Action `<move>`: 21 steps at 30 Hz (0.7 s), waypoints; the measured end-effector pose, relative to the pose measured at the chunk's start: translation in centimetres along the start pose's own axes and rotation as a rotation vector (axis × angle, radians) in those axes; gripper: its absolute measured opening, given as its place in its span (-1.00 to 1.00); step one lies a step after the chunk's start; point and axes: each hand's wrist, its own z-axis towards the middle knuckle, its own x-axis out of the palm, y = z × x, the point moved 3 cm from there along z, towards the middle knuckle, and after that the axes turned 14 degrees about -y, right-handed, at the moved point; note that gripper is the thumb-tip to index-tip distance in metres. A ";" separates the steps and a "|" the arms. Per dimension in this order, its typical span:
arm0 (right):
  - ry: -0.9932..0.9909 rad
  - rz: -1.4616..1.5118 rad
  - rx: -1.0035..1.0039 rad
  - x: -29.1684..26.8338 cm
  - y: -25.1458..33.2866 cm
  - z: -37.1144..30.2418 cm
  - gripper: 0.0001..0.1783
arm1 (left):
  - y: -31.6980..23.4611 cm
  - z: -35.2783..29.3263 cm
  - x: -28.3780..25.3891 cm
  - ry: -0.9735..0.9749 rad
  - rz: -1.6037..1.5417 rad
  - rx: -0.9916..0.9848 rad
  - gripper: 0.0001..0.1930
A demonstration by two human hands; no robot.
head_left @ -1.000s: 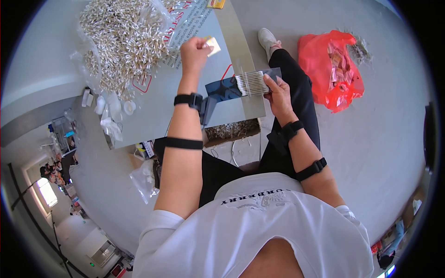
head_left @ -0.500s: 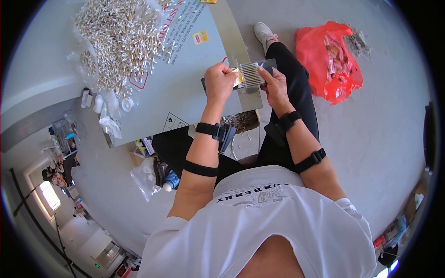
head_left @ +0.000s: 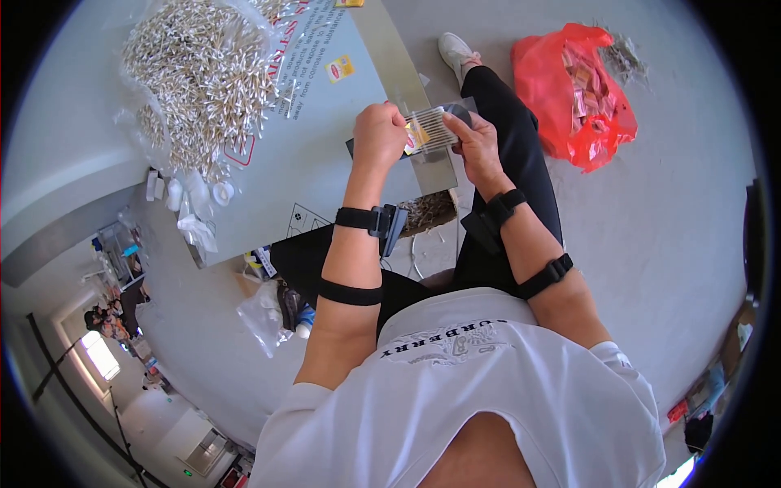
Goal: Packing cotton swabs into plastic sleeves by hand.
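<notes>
A flat clear bag with a row of white cotton swabs [head_left: 440, 130] lies between my hands, over the table's right edge. My right hand [head_left: 482, 148] grips its right end, thumb across the top. At the bag's left end is a small yellow card [head_left: 418, 135], overlapping the swabs' ends. My left hand [head_left: 380, 140] is closed at the card's left edge; its fingertips are partly hidden behind the hand. A dark flat object [head_left: 351, 149] shows beneath my left hand.
A big heap of loose cotton swabs [head_left: 199, 81] in clear plastic covers the table's far left. Another yellow card [head_left: 339, 69] lies on the tabletop [head_left: 285, 175]. A red bag [head_left: 537, 98] with pink packets stands on the floor at right. A box of swabs [head_left: 431, 210] sits below the table edge.
The yellow card now reaches further over the swabs at the bag's left end. My left hand has turned slightly, and my right thumb has shifted on the bag. The view has moved a little.
</notes>
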 end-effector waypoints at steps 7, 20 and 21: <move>-0.005 0.004 -0.009 0.1 0.1 0.0 -0.86 | -0.9 -0.1 1.0 -0.029 -0.057 -0.009 -0.96; -0.068 0.011 0.019 0.2 0.0 0.2 -0.73 | -2.8 -1.8 0.6 -0.146 -0.135 -0.061 -0.82; -0.073 0.004 -0.006 0.0 0.0 0.3 -0.71 | -3.0 -2.1 0.5 -0.132 -0.126 -0.044 -0.80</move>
